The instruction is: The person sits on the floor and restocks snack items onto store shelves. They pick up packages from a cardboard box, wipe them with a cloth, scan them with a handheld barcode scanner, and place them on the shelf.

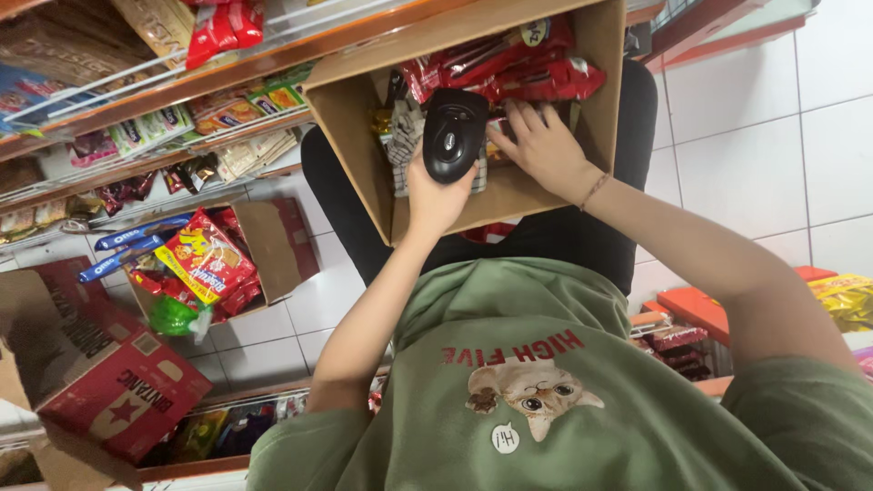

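Cardboard box (364, 136), on your lap: red snack packets (509, 68) at 12 o'clock. Left hand (436, 195) closed around black handheld scanner (452, 135), centre. Right hand (541, 145), fingers spread, rests open on packets at 3 o'clock. Steady each packet flat; aim scanner squarely.

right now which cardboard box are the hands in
The open brown box on the lap, where both hands are; the two floor boxes go untouched.

A small grocery shop: wire-fronted shelves (136, 100) packed with snack packets (214, 27), open cardboard cartons (82, 364) of wrapped sweets on a white tiled floor (773, 118), and a black barcode scanner (452, 135).
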